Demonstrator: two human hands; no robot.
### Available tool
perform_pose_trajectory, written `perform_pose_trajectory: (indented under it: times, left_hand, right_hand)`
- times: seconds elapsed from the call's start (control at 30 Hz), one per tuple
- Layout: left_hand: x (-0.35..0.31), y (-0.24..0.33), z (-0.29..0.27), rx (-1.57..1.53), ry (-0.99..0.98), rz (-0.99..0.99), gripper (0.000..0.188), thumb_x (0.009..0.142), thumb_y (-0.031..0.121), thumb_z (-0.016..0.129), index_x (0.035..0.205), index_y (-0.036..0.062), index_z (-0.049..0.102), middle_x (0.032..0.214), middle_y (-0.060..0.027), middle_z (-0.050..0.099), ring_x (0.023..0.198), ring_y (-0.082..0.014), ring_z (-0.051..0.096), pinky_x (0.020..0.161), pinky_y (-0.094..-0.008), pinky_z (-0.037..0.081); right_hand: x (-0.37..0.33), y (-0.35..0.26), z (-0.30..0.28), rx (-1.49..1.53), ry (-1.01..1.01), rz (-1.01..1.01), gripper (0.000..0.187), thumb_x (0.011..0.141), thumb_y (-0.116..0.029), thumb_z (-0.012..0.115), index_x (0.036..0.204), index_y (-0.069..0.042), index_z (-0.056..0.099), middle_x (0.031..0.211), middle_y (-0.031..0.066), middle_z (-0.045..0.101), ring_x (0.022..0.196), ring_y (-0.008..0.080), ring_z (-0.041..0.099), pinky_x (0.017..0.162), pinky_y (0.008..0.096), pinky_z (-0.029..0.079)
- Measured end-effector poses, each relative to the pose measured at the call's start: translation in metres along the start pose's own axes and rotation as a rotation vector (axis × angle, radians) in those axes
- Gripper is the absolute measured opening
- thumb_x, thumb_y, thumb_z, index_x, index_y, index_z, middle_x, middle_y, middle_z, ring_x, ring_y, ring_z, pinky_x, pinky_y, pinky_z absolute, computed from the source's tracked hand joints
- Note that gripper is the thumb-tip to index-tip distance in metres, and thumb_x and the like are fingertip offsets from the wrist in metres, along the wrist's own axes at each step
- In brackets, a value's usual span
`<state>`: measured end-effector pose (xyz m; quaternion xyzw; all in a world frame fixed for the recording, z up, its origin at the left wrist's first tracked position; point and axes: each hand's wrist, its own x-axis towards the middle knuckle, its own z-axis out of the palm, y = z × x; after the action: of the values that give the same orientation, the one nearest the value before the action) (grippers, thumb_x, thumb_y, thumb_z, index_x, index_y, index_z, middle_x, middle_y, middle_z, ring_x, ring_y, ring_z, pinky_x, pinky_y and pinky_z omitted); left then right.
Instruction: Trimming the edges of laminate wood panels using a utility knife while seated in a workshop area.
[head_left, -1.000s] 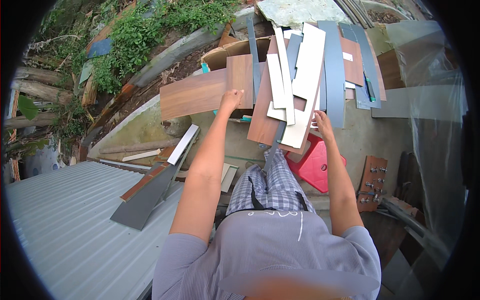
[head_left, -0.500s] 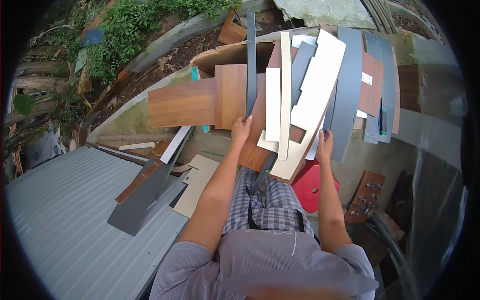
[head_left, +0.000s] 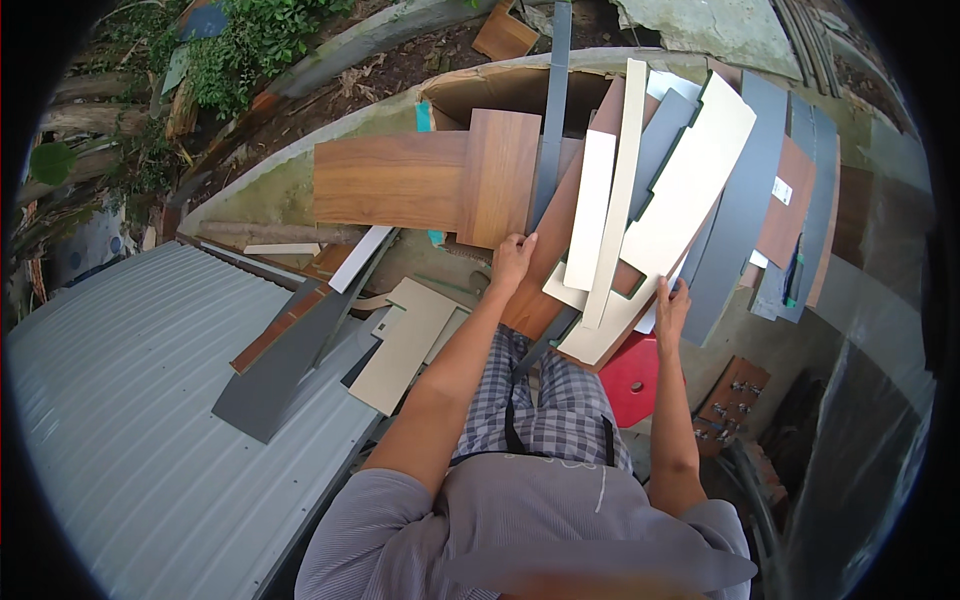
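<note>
My left hand (head_left: 513,262) is closed at the near end of a long dark grey strip (head_left: 554,130), beside the lower edge of an upright wood-grain board (head_left: 500,175). My right hand (head_left: 672,310) has its thumb and fingers at the right edge of a large cream panel (head_left: 690,200) with a notched side and a cutout; the fingertips are partly hidden. Between my hands, a narrow cream strip (head_left: 617,200) and a short white strip (head_left: 588,210) lie on the slanted pile. The near end of the cream panel rests by my legs.
Wide grey panels (head_left: 745,190) and a brown panel (head_left: 787,205) lean at the right. A red stool (head_left: 632,385) stands under the pile. Offcuts, including a dark grey board (head_left: 265,400), lie on corrugated metal sheeting (head_left: 150,400). An open cardboard box (head_left: 480,95) is behind.
The whole view has shifted, so the pile appears farther right and a little lower. Both hands keep about the same places on the panels; my right fingers look slightly more spread.
</note>
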<state>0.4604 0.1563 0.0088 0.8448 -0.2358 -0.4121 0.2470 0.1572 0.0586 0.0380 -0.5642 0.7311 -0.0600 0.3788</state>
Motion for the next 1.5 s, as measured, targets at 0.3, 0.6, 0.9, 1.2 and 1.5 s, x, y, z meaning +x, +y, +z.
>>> perform_pose_trajectory:
  times: [0.3,0.6,0.9,1.2,1.5]
  left_hand:
    - [-0.026,-0.001,0.011,-0.008,0.026,0.015,0.061,0.086,0.045,0.056,0.122,-0.0037,0.046,0.122,-0.0271,0.045,0.113,-0.0426,0.045,0.094,-0.0446,0.039]
    - [-0.02,-0.018,-0.014,0.015,0.135,0.049,0.061,0.087,0.043,0.055,0.123,-0.0048,0.045,0.121,-0.0267,0.045,0.112,-0.0419,0.045,0.095,-0.0445,0.038]
    - [-0.024,-0.067,-0.034,-0.041,0.154,-0.056,0.059,0.087,0.041,0.057,0.12,-0.0071,0.047,0.117,-0.0288,0.048,0.11,-0.0423,0.046,0.094,-0.0448,0.038]
    - [-0.009,-0.136,-0.081,-0.017,0.316,-0.056,0.051,0.086,0.034,0.061,0.11,-0.01,0.054,0.107,-0.0276,0.057,0.1,-0.0383,0.055,0.088,-0.0412,0.042]
    - [0.009,-0.187,-0.154,-0.022,0.4,-0.15,0.042,0.086,0.028,0.063,0.106,-0.008,0.058,0.098,-0.0246,0.062,0.092,-0.0343,0.06,0.082,-0.0386,0.046]
  right_hand:
    - [-0.004,-0.033,0.018,-0.167,0.032,0.208,0.097,0.071,-0.068,0.058,0.132,0.005,0.037,0.128,0.0372,0.034,0.12,0.0486,0.036,0.099,0.0505,0.033]
    - [-0.017,-0.051,0.058,-0.082,0.068,0.166,0.1,0.069,-0.071,0.058,0.126,0.009,0.041,0.119,0.0374,0.044,0.114,0.048,0.044,0.095,0.0501,0.037]
    - [-0.041,-0.081,0.091,-0.145,-0.007,0.12,0.093,0.075,-0.059,0.061,0.132,0.007,0.03,0.124,0.0362,0.034,0.114,0.0496,0.038,0.095,0.0542,0.033]
    - [-0.064,-0.139,0.161,-0.414,0.108,-0.196,0.085,0.076,-0.047,0.067,0.131,0.008,0.031,0.118,0.023,0.042,0.105,0.0395,0.045,0.085,0.0496,0.038]
    - [-0.083,-0.202,0.236,-0.303,0.06,-0.31,0.09,0.068,-0.042,0.076,0.132,0.003,0.032,0.104,0.0163,0.046,0.094,0.0323,0.048,0.075,0.0433,0.043]
